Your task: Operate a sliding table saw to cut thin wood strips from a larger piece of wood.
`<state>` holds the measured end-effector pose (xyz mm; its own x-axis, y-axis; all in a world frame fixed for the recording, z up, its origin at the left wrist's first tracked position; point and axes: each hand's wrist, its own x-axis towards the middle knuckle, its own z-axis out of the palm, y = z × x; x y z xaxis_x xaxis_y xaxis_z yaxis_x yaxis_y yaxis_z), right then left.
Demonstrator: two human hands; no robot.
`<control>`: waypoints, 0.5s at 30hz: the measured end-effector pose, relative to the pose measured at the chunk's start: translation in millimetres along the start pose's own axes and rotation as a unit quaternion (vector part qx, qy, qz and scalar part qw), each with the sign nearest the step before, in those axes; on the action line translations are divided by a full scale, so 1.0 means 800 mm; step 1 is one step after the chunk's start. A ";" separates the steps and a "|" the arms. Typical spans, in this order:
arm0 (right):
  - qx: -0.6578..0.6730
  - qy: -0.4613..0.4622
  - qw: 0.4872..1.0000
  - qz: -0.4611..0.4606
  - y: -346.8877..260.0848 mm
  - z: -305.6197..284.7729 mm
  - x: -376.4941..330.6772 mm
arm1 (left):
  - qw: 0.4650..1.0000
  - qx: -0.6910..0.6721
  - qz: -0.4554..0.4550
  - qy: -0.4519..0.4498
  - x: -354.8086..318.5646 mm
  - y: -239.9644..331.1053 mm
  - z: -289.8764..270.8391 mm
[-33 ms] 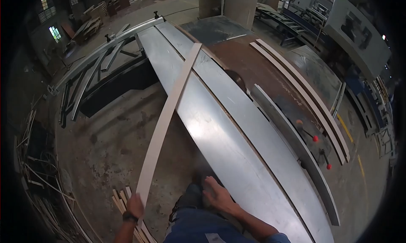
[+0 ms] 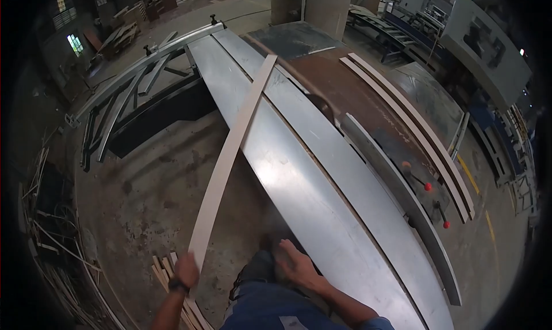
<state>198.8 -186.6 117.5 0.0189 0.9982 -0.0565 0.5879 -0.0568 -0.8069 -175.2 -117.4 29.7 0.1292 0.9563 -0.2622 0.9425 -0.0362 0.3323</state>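
At lower left, the left hand point(image 2: 186, 270) grips a wooden strip point(image 2: 230, 157) slanting up-right across the metal tabletop point(image 2: 302, 186); the right hand point(image 2: 296, 267) hovers empty, unclenched.

Bench point(image 2: 322, 198): one open lane, which ran lengthwise between the pale board point(image 2: 224, 169) and the near end, right hand point(image 2: 298, 267) beside its left edge. Board: diagonal barrier; it slanted from the left hand point(image 2: 187, 271) across the bench top. Grey fence point(image 2: 399, 185): long obstacle; it lined the right side, with two red-knobbed levers point(image 2: 428, 187) beyond. Floor point(image 2: 144, 209): open room, which lay left of the board.
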 end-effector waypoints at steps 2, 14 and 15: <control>-0.002 0.012 1.000 0.002 -0.010 0.001 -0.021 | 0.971 0.113 0.151 0.146 0.118 0.033 0.023; 0.050 0.066 0.989 0.120 -0.059 0.021 -0.151 | 0.869 -0.487 -0.046 0.076 0.153 0.012 0.080; 0.060 0.058 0.990 0.118 -0.050 0.027 -0.165 | 0.830 -0.542 -0.086 0.099 0.087 -0.001 0.117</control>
<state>155.4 -316.8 144.2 0.2408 0.9520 -0.1888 0.4565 -0.2827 -0.8436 -137.8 -78.3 -73.7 -0.1319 0.9533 -0.2715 0.0965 0.2850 0.9537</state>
